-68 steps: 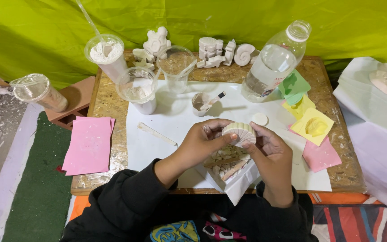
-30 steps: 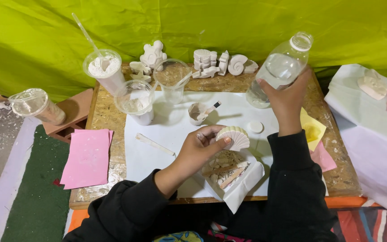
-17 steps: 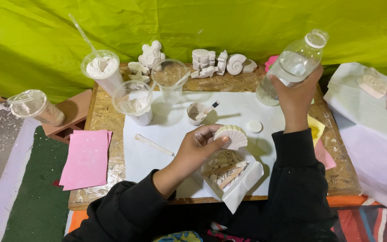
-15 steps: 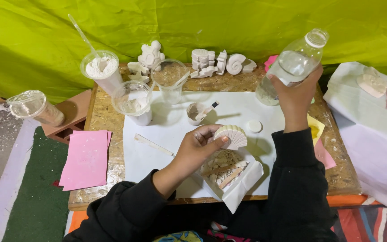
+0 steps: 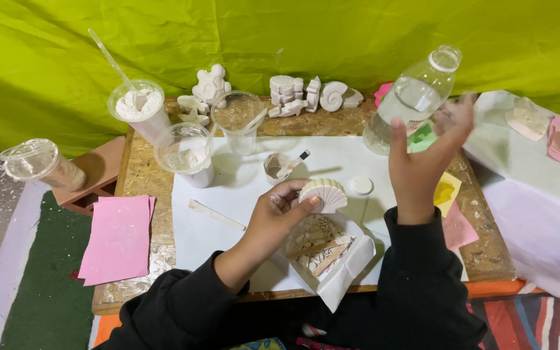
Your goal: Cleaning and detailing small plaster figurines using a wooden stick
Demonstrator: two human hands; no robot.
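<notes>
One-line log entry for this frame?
left hand: holds white shell-shaped plaster cast | right hand: open, beside clear plastic water bottle, contact unclear | below: white tray of broken plaster pieces

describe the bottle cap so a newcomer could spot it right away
Start at the white sheet covering the middle of the chipboard table. Near its right side, just right of the cream shell-shaped cast held in the left hand, lies the bottle cap. It is the only small flat white disc there.
</notes>
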